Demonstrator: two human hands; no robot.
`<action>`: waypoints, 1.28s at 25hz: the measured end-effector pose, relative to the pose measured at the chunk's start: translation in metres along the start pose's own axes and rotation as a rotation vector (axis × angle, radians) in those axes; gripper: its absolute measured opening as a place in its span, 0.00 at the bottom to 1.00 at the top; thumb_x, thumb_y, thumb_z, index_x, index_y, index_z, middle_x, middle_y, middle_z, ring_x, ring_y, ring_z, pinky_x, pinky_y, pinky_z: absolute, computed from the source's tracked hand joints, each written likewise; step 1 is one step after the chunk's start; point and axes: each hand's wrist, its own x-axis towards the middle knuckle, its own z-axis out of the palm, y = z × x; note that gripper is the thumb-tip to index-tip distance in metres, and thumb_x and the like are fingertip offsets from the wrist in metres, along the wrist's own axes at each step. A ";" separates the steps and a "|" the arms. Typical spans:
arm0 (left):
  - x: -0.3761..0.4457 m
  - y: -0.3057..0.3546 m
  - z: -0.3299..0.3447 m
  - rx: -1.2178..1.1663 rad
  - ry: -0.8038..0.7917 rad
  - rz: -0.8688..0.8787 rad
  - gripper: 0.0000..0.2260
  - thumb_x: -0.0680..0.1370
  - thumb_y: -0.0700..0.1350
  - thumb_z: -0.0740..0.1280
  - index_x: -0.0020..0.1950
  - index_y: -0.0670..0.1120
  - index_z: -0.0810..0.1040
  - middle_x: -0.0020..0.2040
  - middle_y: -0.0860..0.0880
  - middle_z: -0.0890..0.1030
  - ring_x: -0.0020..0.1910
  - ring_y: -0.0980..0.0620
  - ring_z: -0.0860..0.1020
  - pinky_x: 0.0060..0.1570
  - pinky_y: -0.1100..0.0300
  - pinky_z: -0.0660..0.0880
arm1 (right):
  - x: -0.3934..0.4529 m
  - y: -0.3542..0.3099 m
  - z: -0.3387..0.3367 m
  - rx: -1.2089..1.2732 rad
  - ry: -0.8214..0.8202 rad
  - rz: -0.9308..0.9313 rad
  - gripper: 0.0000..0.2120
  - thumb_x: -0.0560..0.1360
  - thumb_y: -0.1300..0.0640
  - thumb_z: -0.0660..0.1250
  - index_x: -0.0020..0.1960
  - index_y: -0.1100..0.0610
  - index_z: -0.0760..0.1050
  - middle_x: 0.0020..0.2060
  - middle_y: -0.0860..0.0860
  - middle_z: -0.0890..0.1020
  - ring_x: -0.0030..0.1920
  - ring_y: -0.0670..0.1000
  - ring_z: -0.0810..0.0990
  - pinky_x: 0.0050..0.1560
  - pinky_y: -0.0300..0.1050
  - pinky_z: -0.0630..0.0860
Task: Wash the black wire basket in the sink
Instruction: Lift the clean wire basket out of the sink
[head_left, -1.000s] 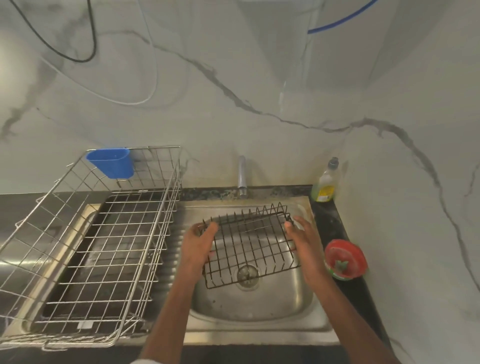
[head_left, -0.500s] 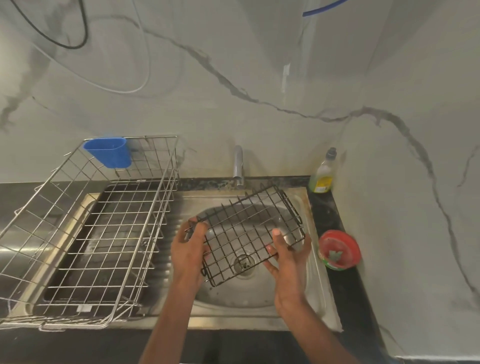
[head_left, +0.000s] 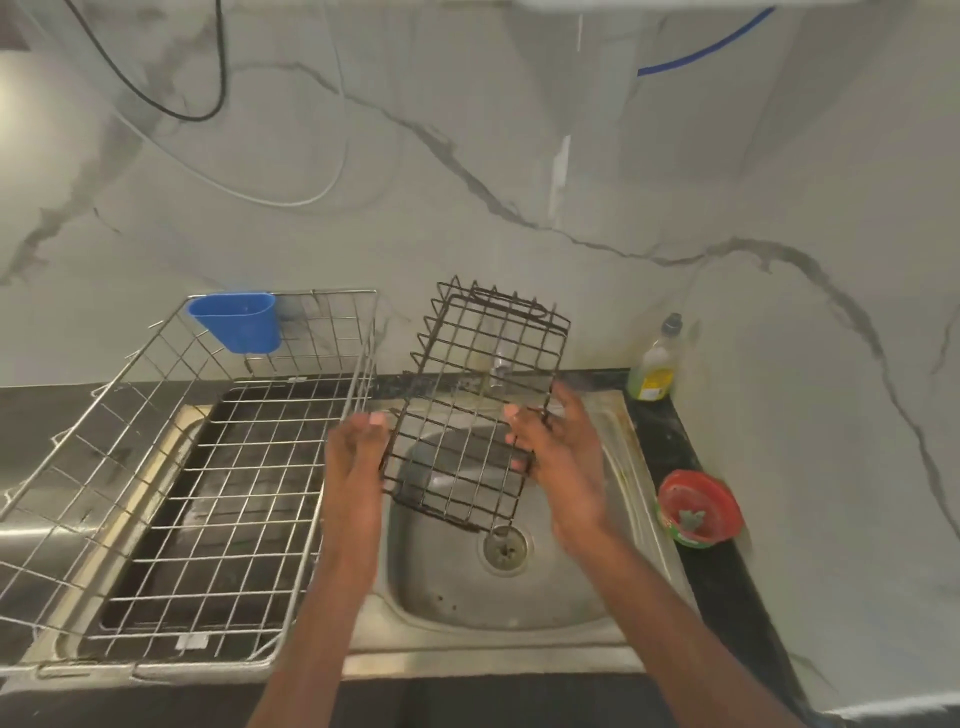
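Observation:
The black wire basket (head_left: 475, 400) is tipped up on end above the steel sink (head_left: 618, 525), its top rim rising in front of the tap (head_left: 497, 370). My left hand (head_left: 358, 457) holds its left edge, fingers wrapped over the wire. On the right edge, my right hand (head_left: 558, 457) grips the frame with thumb in front and fingers behind. The basket's lower corner hangs just above the drain (head_left: 505, 546).
A large silver wire dish rack (head_left: 208, 493) with a blue plastic cup (head_left: 236, 322) fills the drainboard at left. A dish soap bottle (head_left: 655, 361) and a red round container (head_left: 698, 509) sit on the dark counter at right. The marble wall is close behind.
The basket has gone from lying flat in the sink to standing nearly upright, lifted higher. Both hands moved up with it, and my right hand shifted to its right edge.

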 end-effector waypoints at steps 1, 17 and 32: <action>0.014 0.009 -0.021 0.045 -0.058 0.026 0.28 0.74 0.77 0.63 0.64 0.59 0.75 0.61 0.51 0.80 0.58 0.50 0.80 0.66 0.42 0.75 | -0.002 -0.006 0.015 -0.023 -0.017 -0.009 0.41 0.72 0.47 0.80 0.79 0.43 0.65 0.60 0.52 0.85 0.54 0.51 0.87 0.50 0.52 0.85; 0.181 -0.009 -0.299 0.345 -0.217 -0.196 0.34 0.80 0.69 0.62 0.80 0.50 0.70 0.77 0.43 0.73 0.72 0.39 0.74 0.71 0.41 0.72 | -0.015 0.079 0.320 -0.233 -0.279 0.254 0.38 0.78 0.38 0.70 0.82 0.47 0.58 0.76 0.48 0.69 0.68 0.55 0.71 0.72 0.65 0.68; 0.217 -0.083 -0.257 0.415 -0.126 -0.430 0.27 0.88 0.54 0.55 0.83 0.40 0.61 0.75 0.40 0.74 0.71 0.40 0.74 0.75 0.40 0.68 | 0.033 0.137 0.341 -0.532 -0.198 0.458 0.30 0.88 0.51 0.56 0.85 0.57 0.48 0.83 0.57 0.56 0.82 0.60 0.57 0.80 0.60 0.57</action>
